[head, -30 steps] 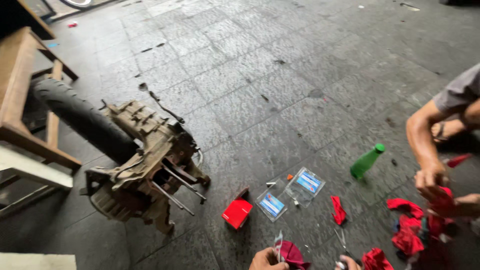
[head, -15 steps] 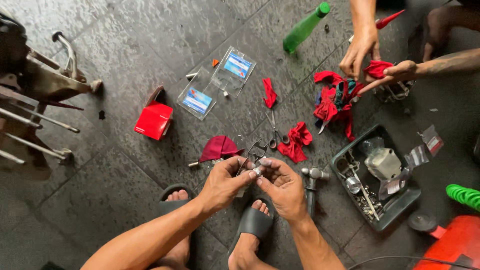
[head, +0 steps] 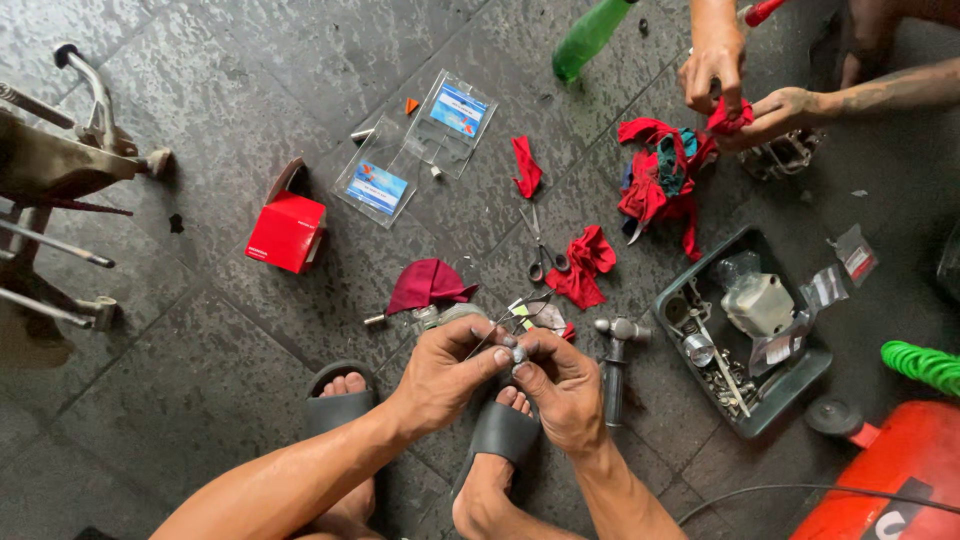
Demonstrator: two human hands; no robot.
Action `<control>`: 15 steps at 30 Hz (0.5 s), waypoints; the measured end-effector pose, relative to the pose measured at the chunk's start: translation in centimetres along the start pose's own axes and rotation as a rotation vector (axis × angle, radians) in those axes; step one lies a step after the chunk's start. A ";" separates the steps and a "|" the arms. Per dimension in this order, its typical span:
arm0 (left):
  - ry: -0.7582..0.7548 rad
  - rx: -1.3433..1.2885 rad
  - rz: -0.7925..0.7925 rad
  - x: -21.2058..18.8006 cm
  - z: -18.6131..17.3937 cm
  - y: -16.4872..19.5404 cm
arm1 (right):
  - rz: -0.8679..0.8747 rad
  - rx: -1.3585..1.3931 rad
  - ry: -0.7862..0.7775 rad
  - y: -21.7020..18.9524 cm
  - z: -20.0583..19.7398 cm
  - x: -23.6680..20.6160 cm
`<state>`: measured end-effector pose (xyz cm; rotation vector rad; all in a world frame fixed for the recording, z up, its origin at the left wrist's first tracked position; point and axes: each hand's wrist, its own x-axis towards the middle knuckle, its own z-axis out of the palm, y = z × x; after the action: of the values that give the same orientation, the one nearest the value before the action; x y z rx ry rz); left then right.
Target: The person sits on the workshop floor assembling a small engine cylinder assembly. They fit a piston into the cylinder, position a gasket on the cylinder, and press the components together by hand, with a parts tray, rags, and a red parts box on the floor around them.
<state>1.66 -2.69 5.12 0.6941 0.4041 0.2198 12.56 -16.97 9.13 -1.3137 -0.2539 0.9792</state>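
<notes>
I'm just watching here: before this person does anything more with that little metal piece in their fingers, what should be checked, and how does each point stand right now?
1. Grip on the small metal part: ok, pinched between left hand and right hand.
2. Thin metal tool in the left hand seated on the part: cannot tell, too small.
3. Hammer close by: ok, lying just beside the right hand.
4. Scissors out of the way: ok, on the floor beyond the hands.
5. Parts tray within sight: ok, to the right, full of hardware.
6. Other person's hands apart: ok, busy with red rags farther off.
</notes>
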 end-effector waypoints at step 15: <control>0.188 0.015 -0.192 0.0 0.8 1.7 | -0.169 -0.078 0.053 -0.7 2.5 1.1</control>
<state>1.92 -1.89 6.77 0.6471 0.6491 0.1001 11.87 -14.43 10.15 -1.3644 -0.3594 0.7975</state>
